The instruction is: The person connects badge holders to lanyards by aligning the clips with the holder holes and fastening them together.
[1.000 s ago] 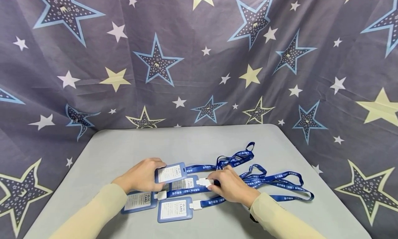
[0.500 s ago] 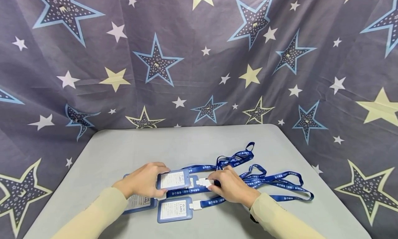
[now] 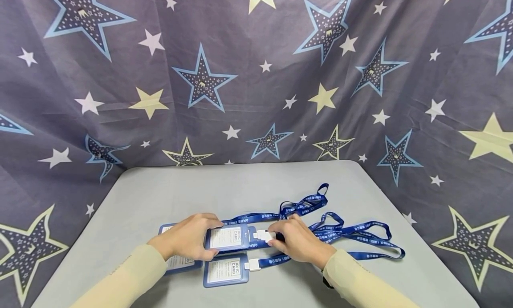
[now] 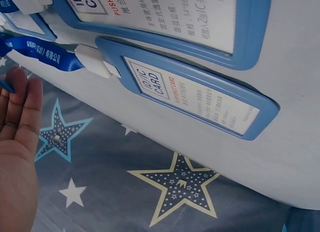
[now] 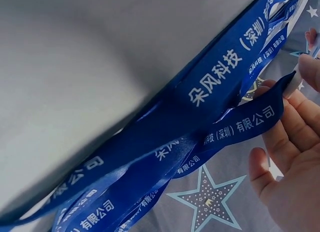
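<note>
My left hand (image 3: 189,237) grips a blue-framed ID card holder (image 3: 227,237) by its left end, thumb at the near edge, fingers at the far edge. This holder lies over another, of which a blue edge shows at its right. My right hand (image 3: 298,241) pinches a white lanyard clip (image 3: 262,235) just right of both; the clip and a blue lanyard strap (image 5: 250,124) also show in the right wrist view. Nearer the person lies another card holder (image 3: 225,271) with its own white clip (image 3: 253,265). A further holder (image 3: 180,263) is partly hidden under my left hand.
Blue lanyards (image 3: 368,239) lie in loose loops to the right of my right hand. A bunched lanyard (image 3: 306,204) sits farther back. The grey table (image 3: 180,188) ends at a star-patterned curtain (image 3: 256,94) behind and at the sides.
My left hand has brought its card holder toward the person and a little right, over the other holder and in line with the clip. My right hand has stayed in place on the clip.
</note>
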The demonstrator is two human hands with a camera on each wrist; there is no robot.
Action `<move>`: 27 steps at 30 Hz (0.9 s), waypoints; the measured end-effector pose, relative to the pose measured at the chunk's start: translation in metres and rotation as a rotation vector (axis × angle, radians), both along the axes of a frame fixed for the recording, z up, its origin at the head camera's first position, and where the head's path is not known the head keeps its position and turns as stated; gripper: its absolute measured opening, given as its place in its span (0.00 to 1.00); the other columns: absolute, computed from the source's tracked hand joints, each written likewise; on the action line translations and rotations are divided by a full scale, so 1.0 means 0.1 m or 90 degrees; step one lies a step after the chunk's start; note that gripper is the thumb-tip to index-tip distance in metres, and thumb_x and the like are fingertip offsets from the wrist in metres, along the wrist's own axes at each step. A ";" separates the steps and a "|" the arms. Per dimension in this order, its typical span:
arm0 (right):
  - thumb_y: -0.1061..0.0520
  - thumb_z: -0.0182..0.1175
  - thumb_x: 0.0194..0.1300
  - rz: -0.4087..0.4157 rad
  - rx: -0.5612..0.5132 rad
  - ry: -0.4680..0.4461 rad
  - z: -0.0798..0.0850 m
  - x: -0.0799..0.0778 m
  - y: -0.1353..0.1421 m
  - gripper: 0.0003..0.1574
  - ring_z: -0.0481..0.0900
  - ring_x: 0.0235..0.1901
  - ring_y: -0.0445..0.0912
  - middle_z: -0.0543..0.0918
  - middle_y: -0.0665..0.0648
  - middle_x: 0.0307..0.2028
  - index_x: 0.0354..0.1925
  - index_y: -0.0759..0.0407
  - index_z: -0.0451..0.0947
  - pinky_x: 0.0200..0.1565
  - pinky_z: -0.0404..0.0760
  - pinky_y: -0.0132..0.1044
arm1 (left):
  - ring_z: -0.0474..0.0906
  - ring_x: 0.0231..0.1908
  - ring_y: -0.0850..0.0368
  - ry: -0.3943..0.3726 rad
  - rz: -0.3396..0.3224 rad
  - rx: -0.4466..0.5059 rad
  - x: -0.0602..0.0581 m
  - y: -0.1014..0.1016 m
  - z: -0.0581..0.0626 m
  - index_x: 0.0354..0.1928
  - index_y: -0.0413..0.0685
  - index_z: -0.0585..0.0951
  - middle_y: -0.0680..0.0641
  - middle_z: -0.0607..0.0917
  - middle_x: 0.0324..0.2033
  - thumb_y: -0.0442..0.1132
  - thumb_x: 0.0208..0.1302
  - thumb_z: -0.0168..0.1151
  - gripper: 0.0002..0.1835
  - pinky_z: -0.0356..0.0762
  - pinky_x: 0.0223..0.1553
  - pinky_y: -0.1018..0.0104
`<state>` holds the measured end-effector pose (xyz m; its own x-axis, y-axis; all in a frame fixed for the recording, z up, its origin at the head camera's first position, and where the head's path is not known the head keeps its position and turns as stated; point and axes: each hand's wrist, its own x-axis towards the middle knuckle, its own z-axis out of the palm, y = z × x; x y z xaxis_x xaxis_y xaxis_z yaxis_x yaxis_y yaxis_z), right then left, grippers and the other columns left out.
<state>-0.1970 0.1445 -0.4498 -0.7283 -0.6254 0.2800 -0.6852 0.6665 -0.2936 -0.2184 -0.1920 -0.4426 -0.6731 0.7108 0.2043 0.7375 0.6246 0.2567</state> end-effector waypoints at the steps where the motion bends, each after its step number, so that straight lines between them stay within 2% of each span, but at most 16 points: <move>1: 0.50 0.70 0.66 0.000 0.000 0.000 0.00 0.00 0.00 0.11 0.84 0.40 0.39 0.90 0.50 0.47 0.45 0.52 0.88 0.44 0.66 0.37 | 0.81 0.48 0.58 -0.003 0.001 -0.002 0.01 0.00 0.00 0.57 0.40 0.84 0.51 0.85 0.50 0.52 0.46 0.78 0.36 0.83 0.55 0.58; 13: 0.51 0.71 0.65 0.005 -0.005 0.009 -0.01 0.01 -0.01 0.12 0.85 0.41 0.38 0.90 0.49 0.47 0.46 0.53 0.88 0.44 0.66 0.37 | 0.81 0.56 0.49 -0.008 -0.001 -0.012 0.07 0.04 0.02 0.58 0.38 0.83 0.45 0.85 0.55 0.53 0.47 0.77 0.37 0.79 0.61 0.52; 27: 0.51 0.71 0.65 0.010 -0.006 0.007 0.00 0.02 -0.03 0.09 0.82 0.37 0.35 0.90 0.48 0.45 0.43 0.51 0.88 0.43 0.66 0.36 | 0.80 0.58 0.48 -0.020 -0.002 -0.015 0.10 0.07 0.00 0.58 0.40 0.84 0.46 0.85 0.56 0.55 0.47 0.76 0.37 0.77 0.63 0.51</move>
<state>-0.1954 0.1416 -0.4493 -0.7153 -0.6343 0.2933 -0.6988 0.6527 -0.2926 -0.2088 -0.1848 -0.4422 -0.6769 0.7171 0.1661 0.7312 0.6288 0.2646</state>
